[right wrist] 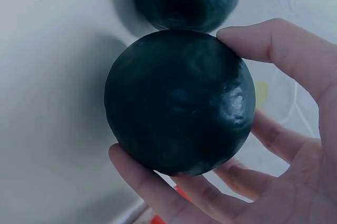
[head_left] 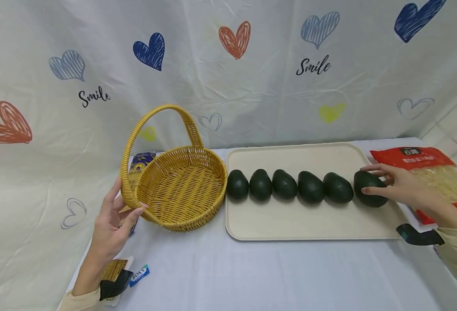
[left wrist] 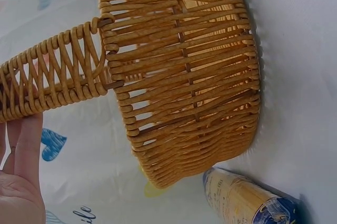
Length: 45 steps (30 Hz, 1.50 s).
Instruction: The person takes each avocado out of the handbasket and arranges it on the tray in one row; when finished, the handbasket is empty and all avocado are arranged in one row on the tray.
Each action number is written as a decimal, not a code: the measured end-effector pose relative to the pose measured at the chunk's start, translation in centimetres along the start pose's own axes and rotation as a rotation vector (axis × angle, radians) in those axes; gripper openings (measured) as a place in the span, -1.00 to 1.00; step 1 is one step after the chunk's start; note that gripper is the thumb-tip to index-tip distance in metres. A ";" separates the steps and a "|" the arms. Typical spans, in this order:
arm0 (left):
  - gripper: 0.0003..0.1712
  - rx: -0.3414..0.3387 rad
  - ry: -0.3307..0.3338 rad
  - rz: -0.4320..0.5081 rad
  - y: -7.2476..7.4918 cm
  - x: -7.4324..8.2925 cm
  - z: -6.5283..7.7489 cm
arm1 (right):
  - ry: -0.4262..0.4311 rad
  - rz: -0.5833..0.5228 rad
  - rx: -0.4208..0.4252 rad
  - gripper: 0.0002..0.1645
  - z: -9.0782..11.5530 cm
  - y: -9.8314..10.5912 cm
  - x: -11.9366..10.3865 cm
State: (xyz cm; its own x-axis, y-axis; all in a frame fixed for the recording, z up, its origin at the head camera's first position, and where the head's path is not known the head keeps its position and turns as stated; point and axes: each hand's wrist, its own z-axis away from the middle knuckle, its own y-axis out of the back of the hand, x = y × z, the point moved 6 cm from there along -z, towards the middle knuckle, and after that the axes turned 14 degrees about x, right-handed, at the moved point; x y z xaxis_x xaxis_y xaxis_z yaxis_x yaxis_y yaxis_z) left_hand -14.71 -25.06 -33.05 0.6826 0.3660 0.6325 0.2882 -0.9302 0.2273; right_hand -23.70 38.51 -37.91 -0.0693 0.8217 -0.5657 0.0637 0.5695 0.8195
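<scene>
My left hand (head_left: 111,230) holds the lower left part of the arched handle (head_left: 125,172) of a yellow woven basket (head_left: 212,207), its thumb and fingers on either side. The basket's inside is bare; its woven side (left wrist: 184,77) fills much of the left wrist view. With thumb and fingers spread around it, my right hand (head_left: 404,186) grips a dark green avocado (head_left: 364,183) at the right end of a row. More avocados (head_left: 310,187) lie in that row on a cream tray (head_left: 290,224). Whether the gripped avocado (right wrist: 179,103) touches the tray, I cannot tell.
Right of the tray lies a red-and-clear bag (head_left: 442,172) of pale yellow food. A blue-and-yellow package (head_left: 143,160) sits partly hidden behind the basket. Near my left wrist are a small blue packet (head_left: 139,275) and a brown-and-white pack (head_left: 113,270). A printed cloth hangs behind.
</scene>
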 end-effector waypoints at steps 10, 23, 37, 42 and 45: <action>-0.11 -0.006 -0.007 -0.003 0.0 0.0 0.1 | -0.035 0.014 -0.027 -0.14 -0.2 -1.0 0.5; -0.09 -0.001 -0.025 0.060 0.3 -0.3 0.6 | -0.046 -0.048 -0.058 -0.26 -0.3 -0.7 0.8; -0.09 -0.011 -0.002 0.017 0.1 -0.1 0.2 | -0.054 0.003 -0.038 -0.22 -0.6 0.1 0.7; -0.08 -0.017 0.003 0.008 0.0 -0.2 0.0 | -0.048 0.025 -0.045 -0.23 -0.7 0.1 0.7; -0.05 -0.017 0.006 0.000 0.0 -0.3 0.0 | -0.050 0.031 -0.066 -0.23 -0.5 -0.1 0.5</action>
State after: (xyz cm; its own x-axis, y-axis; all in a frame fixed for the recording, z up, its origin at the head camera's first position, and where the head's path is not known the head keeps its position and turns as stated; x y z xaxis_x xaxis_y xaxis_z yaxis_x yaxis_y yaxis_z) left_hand -14.89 -25.17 -33.25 0.6789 0.3660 0.6365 0.2765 -0.9305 0.2401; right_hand -24.24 38.88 -38.23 -0.0182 0.8399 -0.5424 -0.0006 0.5425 0.8401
